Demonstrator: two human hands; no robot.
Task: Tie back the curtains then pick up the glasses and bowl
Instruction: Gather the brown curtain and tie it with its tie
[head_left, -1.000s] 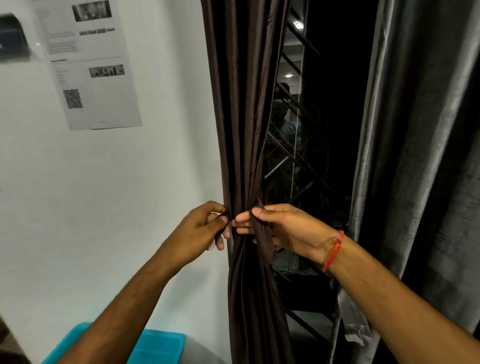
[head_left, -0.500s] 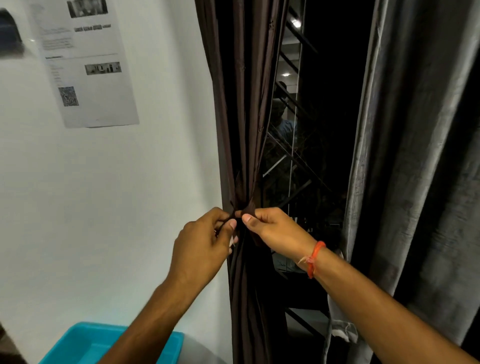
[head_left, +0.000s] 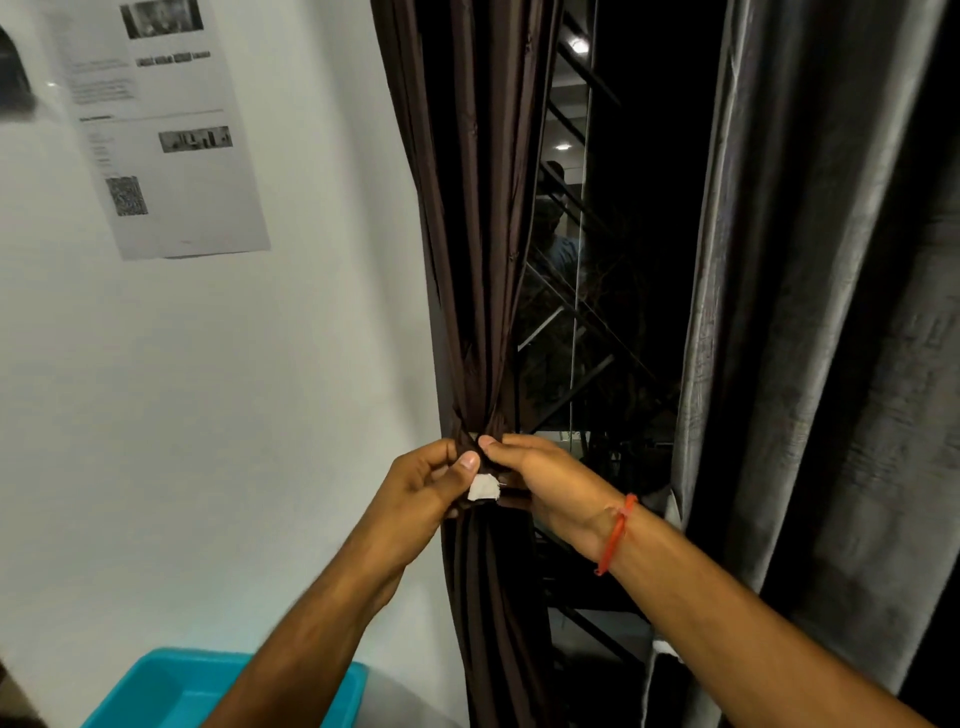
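Note:
A dark brown curtain (head_left: 478, 218) hangs beside the white wall, gathered into a narrow bunch at waist height. A brown tie-back band (head_left: 511, 493) wraps that bunch, with a small white tag (head_left: 483, 487) showing on it. My left hand (head_left: 426, 488) pinches one end of the band at the left of the bunch. My right hand (head_left: 545, 480), with an orange thread on its wrist, grips the other end at the right. Thumbs of both hands meet at the gather. A grey curtain (head_left: 810, 332) hangs loose at the right. No glasses or bowl are in view.
A dark window (head_left: 608, 270) with a metal grille shows between the curtains. A printed paper sheet (head_left: 166, 124) is stuck on the white wall at upper left. A turquoise plastic tub (head_left: 171, 691) sits low at the bottom left, under my left forearm.
My hands came closer together at the gather and pulled the band tight around the brown curtain. A white tag on the band now shows between them.

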